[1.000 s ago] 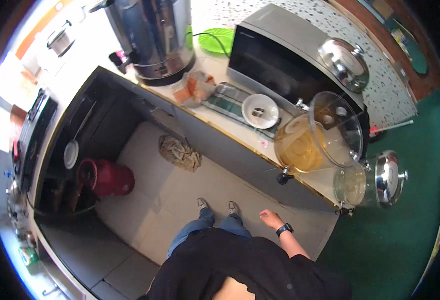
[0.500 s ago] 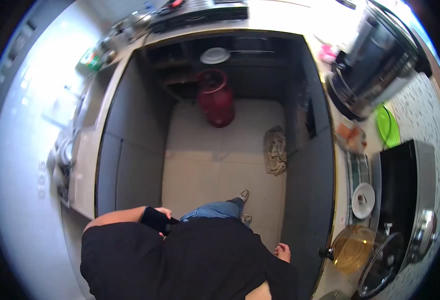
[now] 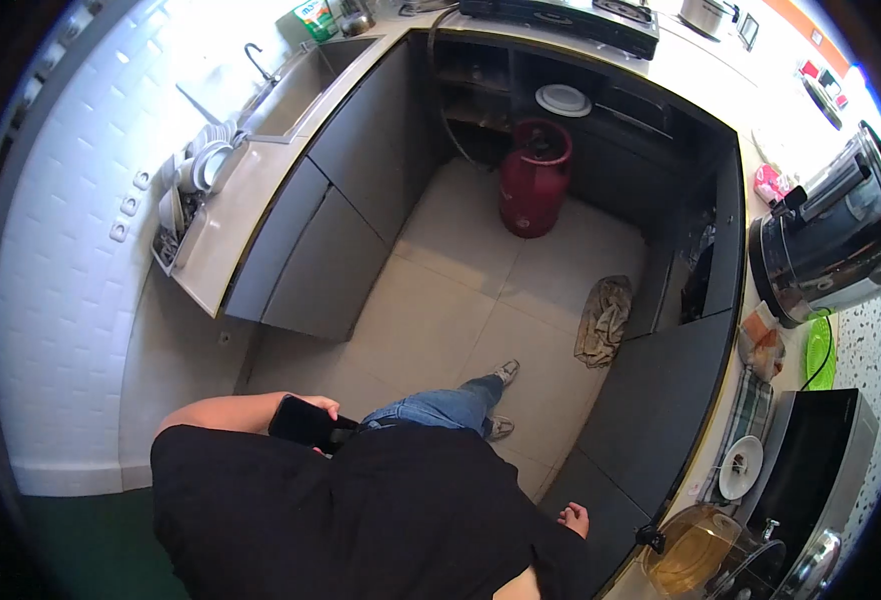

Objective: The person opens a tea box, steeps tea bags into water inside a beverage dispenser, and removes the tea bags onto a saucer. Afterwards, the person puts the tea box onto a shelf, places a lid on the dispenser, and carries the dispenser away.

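Observation:
My left hand (image 3: pixel 323 406) is closed on a dark smartphone (image 3: pixel 305 420), held at waist level by the hip of my blue jeans. Its lower fingers are hidden behind the phone. My right hand (image 3: pixel 575 518) hangs low at my side with loosely curled fingers, a little apart, and nothing shows in it. The grey cabinet doors (image 3: pixel 611 500) are nearest to it. Above it on the right-hand counter stands an amber glass pot (image 3: pixel 693 552) with a dark handle.
A red gas cylinder (image 3: pixel 536 185) and a crumpled cloth (image 3: pixel 604 320) are on the tiled floor. On the right counter sit a white plate (image 3: pixel 740 467), a black-topped appliance (image 3: pixel 806 450) and a large steel urn (image 3: pixel 826 240). A sink (image 3: pixel 306 95) and dish rack (image 3: pixel 196 190) line the left.
My view has swung left, so the kitchen sits further right and more of the sink and left cabinets shows. The phone stays in my left hand; my right hand still hangs at my side.

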{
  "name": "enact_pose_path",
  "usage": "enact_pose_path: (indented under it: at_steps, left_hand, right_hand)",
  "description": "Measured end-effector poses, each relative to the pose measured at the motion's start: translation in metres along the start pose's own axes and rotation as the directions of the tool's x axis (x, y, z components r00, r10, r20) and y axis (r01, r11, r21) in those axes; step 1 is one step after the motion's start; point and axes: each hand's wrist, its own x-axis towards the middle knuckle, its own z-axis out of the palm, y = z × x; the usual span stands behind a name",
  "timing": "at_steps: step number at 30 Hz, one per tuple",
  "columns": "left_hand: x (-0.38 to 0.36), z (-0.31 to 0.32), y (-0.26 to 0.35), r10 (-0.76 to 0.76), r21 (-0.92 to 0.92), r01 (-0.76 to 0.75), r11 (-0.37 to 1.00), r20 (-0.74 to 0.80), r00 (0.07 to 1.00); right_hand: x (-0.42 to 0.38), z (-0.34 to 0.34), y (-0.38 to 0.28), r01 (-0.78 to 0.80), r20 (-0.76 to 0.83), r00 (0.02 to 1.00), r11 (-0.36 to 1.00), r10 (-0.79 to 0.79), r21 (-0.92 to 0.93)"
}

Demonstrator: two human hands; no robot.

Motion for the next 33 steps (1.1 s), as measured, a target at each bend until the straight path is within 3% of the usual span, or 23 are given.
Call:
enact_pose_path:
  at_steps: [1, 5, 8, 12, 13, 14, 15, 16, 17, 18, 19, 20, 23, 27, 30, 33]
  left_hand:
    - [-0.001, -0.006, -0.004, 0.032, 0.058, -0.029, 0.998, -0.049, 0.998]
    - [-0.004, -0.023, -0.016, -0.026, -0.062, 0.041, 0.997, 0.229, 0.973]
    - [-0.018, -0.059, -0.025, -0.055, -0.028, 0.066, 0.997, 0.296, 0.954]
    - [-0.089, -0.099, -0.031, 0.07, -0.134, -0.054, 0.99, 0.114, 0.991]
    - [-0.106, -0.116, -0.033, 0.167, -0.102, -0.16, 0.982, 0.067, 0.984]
    - [-0.119, -0.137, -0.035, 0.268, -0.164, -0.248, 0.955, 0.114, 0.957]
    - [-0.136, -0.159, -0.031, 0.299, -0.153, -0.301, 0.941, -0.035, 0.953]
    - [-0.155, -0.177, -0.031, 0.424, -0.037, -0.449, 0.893, -0.266, 0.866]
    - [-0.164, -0.204, -0.029, 0.518, 0.021, -0.581, 0.814, -0.478, 0.709]
    - [-0.177, -0.215, -0.022, 0.498, 0.154, -0.585, 0.796, -0.717, 0.488]
    - [-0.187, -0.224, -0.016, 0.635, 0.412, -0.611, 0.676, -0.747, 0.199]
    - [-0.202, -0.231, -0.012, 0.726, 0.647, -0.545, 0.533, -0.68, -0.098]
    - [-0.226, -0.317, 0.001, 0.737, 0.797, 0.043, 0.602, -0.533, -0.416]
    - [-0.25, -0.358, 0.008, 0.832, 0.807, 0.324, 0.495, -0.332, -0.444]
    - [-0.246, -0.394, 0.009, 0.862, 0.828, 0.382, 0.41, -0.216, -0.458]
    - [-0.244, -0.41, 0.013, 0.895, 0.821, 0.448, 0.354, -0.159, -0.417]
  right_hand:
    - [0.004, 0.003, -0.001, 0.005, 0.004, 1.0, 1.0, -0.005, -0.007]
    - [0.013, 0.02, -0.002, 0.037, 0.036, 0.999, 0.999, -0.037, -0.014]
    - [0.0, 0.037, -0.021, 0.027, 0.079, 0.997, 0.999, -0.025, -0.031]
    - [-0.004, 0.059, -0.049, 0.077, 0.122, 0.99, 0.994, -0.066, -0.084]
    - [-0.004, 0.065, -0.054, 0.07, 0.108, 0.992, 0.994, -0.061, -0.083]
    - [-0.004, 0.071, -0.06, 0.064, 0.094, 0.994, 0.995, -0.056, -0.082]
    - [-0.003, 0.079, -0.067, 0.059, 0.079, 0.995, 0.995, -0.053, -0.078]
    - [0.0, 0.087, -0.073, 0.081, 0.068, 0.995, 0.991, -0.075, -0.103]
    - [0.003, 0.096, -0.079, 0.102, 0.056, 0.994, 0.987, -0.096, -0.124]
    - [0.005, 0.109, -0.085, 0.121, 0.042, 0.992, 0.983, -0.116, -0.14]
    - [0.007, 0.123, -0.09, 0.117, 0.027, 0.993, 0.987, -0.114, -0.109]
    - [0.005, 0.143, -0.098, 0.124, 0.016, 0.992, 0.985, -0.123, -0.118]
    - [-0.005, 0.204, -0.126, 0.115, -0.008, 0.993, 0.99, -0.116, -0.083]
    - [-0.02, 0.295, -0.15, 0.12, 0.06, 0.991, 0.992, -0.118, -0.036]
    - [-0.035, 0.338, -0.152, 0.155, 0.104, 0.983, 0.988, -0.153, -0.01]
    - [-0.053, 0.361, -0.144, 0.165, 0.053, 0.985, 0.986, -0.166, 0.009]
